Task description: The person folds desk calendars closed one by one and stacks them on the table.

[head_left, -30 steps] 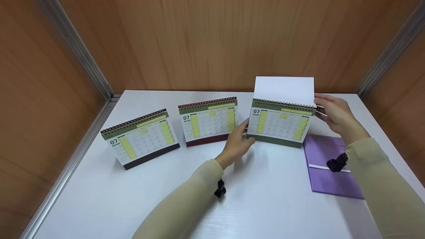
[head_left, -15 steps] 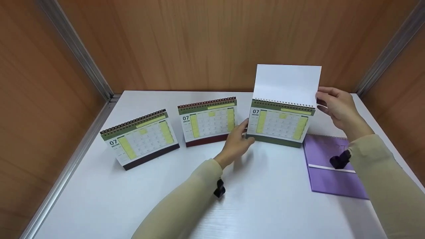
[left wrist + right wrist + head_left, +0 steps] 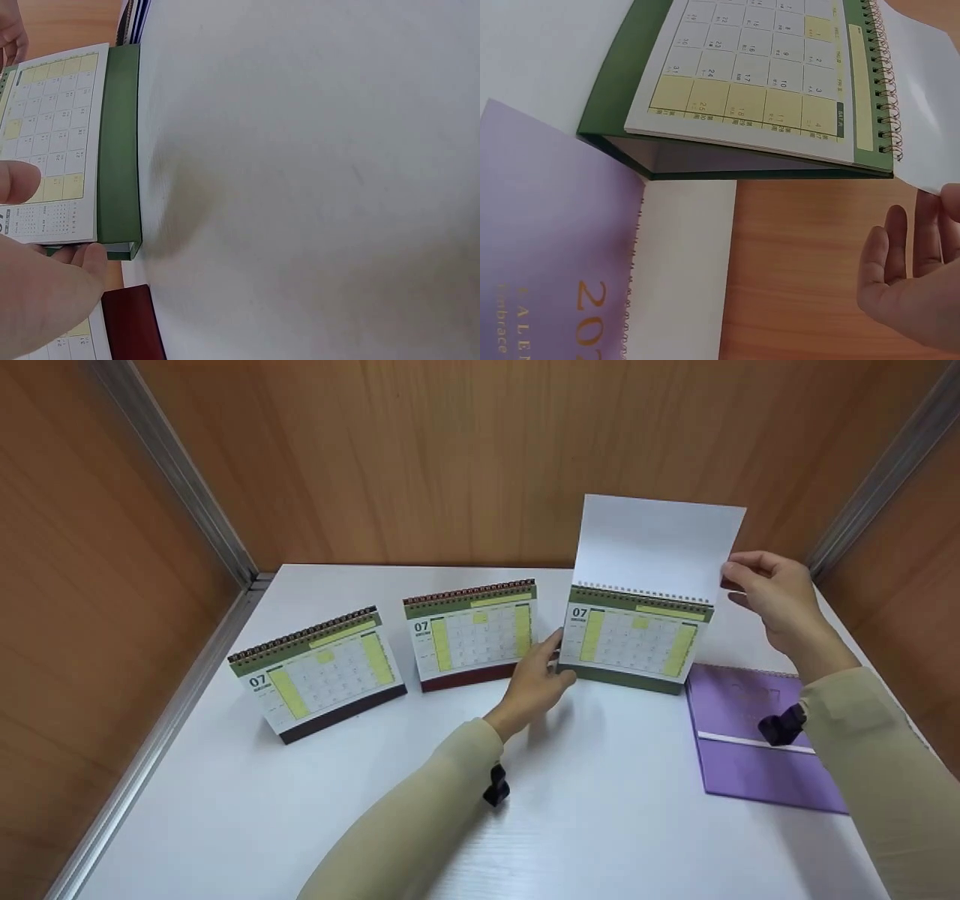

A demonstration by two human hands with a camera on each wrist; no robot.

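A green-based desk calendar [image 3: 637, 641] stands upright on the right, its front page reading 07. My left hand [image 3: 531, 690] grips its lower left side; in the left wrist view the thumb [image 3: 19, 182] lies over the front and the fingertips [image 3: 94, 259] are at the side edge. A blank white page [image 3: 656, 544] rises above the spiral binding. My right hand [image 3: 780, 600] pinches this page at its right edge, between thumb and forefinger. The right wrist view shows the page [image 3: 930, 97] bending away from the coil, the other fingers loosely curled.
A red-based desk calendar [image 3: 476, 637] stands just left of the held one, and a dark-based one [image 3: 322, 675] farther left. A purple spiral calendar [image 3: 757, 772] lies flat under my right forearm. Wooden panels [image 3: 450, 465] enclose the white table [image 3: 225, 825].
My right hand has moved right and slightly up, lifting the blank page higher above the binding. The left hand and the calendar's stand have stayed in place.
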